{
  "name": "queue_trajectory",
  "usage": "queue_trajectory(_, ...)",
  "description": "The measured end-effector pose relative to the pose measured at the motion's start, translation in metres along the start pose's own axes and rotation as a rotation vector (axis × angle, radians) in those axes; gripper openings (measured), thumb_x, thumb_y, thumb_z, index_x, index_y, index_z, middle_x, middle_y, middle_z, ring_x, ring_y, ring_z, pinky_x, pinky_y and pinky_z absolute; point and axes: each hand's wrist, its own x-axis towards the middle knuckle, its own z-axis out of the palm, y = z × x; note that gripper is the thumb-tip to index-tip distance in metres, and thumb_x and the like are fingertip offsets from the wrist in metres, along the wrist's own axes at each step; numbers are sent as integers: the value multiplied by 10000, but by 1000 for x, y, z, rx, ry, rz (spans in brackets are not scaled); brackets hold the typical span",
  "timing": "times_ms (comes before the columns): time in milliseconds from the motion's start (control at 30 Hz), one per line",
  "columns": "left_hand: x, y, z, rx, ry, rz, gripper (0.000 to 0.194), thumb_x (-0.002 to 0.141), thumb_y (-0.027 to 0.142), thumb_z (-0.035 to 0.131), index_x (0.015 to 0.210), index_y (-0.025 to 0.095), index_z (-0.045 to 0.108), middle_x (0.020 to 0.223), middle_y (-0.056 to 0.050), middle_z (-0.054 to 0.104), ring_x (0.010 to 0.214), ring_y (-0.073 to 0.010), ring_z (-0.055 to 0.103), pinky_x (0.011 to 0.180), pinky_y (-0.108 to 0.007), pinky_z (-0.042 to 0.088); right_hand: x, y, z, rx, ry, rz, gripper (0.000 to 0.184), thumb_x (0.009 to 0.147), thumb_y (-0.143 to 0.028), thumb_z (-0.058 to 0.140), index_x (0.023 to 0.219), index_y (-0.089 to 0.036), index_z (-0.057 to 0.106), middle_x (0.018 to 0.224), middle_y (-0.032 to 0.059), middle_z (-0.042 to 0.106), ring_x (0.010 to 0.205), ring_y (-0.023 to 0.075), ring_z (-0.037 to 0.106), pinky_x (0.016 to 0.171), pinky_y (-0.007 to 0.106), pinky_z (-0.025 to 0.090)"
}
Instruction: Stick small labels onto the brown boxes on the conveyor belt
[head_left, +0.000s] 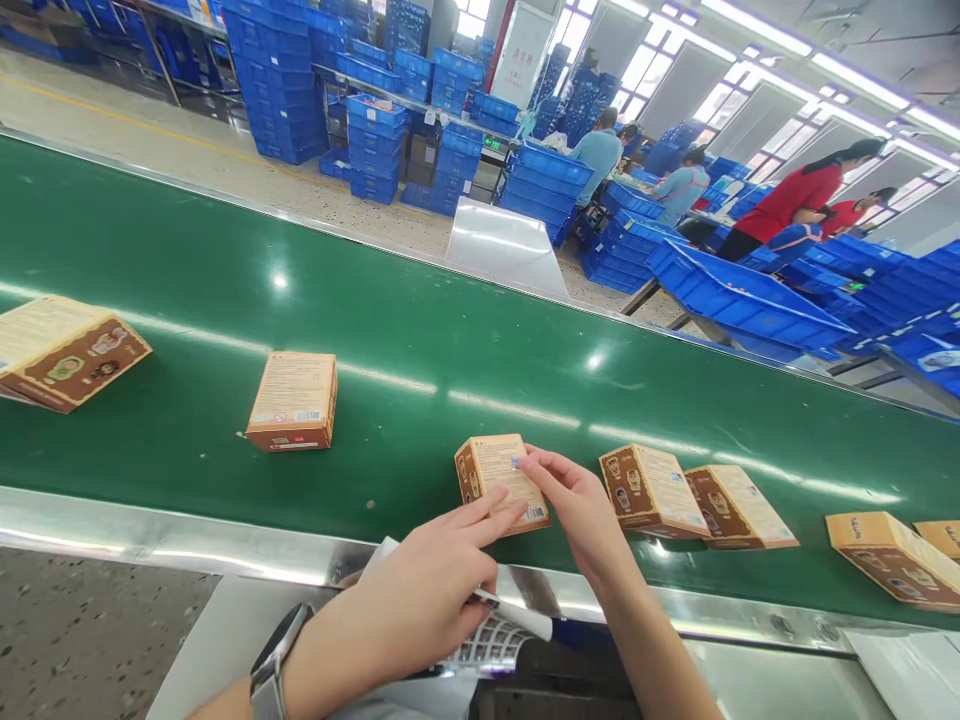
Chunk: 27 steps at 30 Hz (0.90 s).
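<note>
Fingers (481, 506) of left hand (427, 585): two parted, resting on carton (491, 462); grip on sheet (493, 645) below, cannot tell. Right hand (579, 500): thumb at blue sticker (516, 462), pinch unclear.

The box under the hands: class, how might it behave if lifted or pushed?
The box looks like printed card with crisp edges, so it probably holds its shape but could dent. Its flat faces suggest it would slide on the green belt rather than roll.
</note>
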Motion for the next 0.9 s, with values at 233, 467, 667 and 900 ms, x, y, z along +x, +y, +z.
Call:
queue_trajectory(233,12,3,7,-20,28,63,219,804,12,695,651,165,659,1664,-48,250,1536,-284,281,1284,-397,289,-4,11,0,-212,206,-145,474,707,-668,725,810,-212,649,917,136,763,706,274,694,589,373,563)
queue_trajectory(467,3,3,1,-78,60,-9,143,821,34,702,808,174,727,1520,-72,542,1407,-292,513,1181,-380,410,-13,-2,-19,-378,394,-380,390,819,-521,627,1051,-208,619,1085,147,730,852,293,707,656,394,565)
queue_trajectory(667,-16,16,-42,-121,-34,-445,142,876,154,674,798,237,758,667,48,707,646,-166,642,606,-242,387,-62,-27,-2,-516,-320,-805,80,1025,-297,605,1090,-289,649,968,-12,737,879,159,720,763,226,584)
queue_trajectory(900,-24,19,-55,-152,-36,-594,114,864,213,695,751,228,693,617,65,594,593,-140,500,591,-239,292,-63,-17,14,-546,-451,-871,189,1090,-208,453,1243,-252,557,873,0,676,759,143,693,684,220,589)
